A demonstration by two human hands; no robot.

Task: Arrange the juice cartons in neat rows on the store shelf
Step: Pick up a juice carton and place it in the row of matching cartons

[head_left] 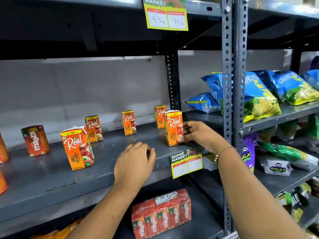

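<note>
Right hand (pixel 196 135) grip grasps front-right Real carton (pixel 173 128) beside upright post (pixel 232 100), squaring it; left hand (pixel 136 163) curled, empty.

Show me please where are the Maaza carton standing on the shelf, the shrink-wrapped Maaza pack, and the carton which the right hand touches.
Maaza carton (pixel 35 140), head view, front face.
Maaza pack (pixel 162 215), head view, front of the wrap.
Real apple carton (pixel 173 128), head view, front face by the logo.

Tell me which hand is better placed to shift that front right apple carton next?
Right. The right hand already touches the front right carton; the left hand rests empty on the shelf.
</note>
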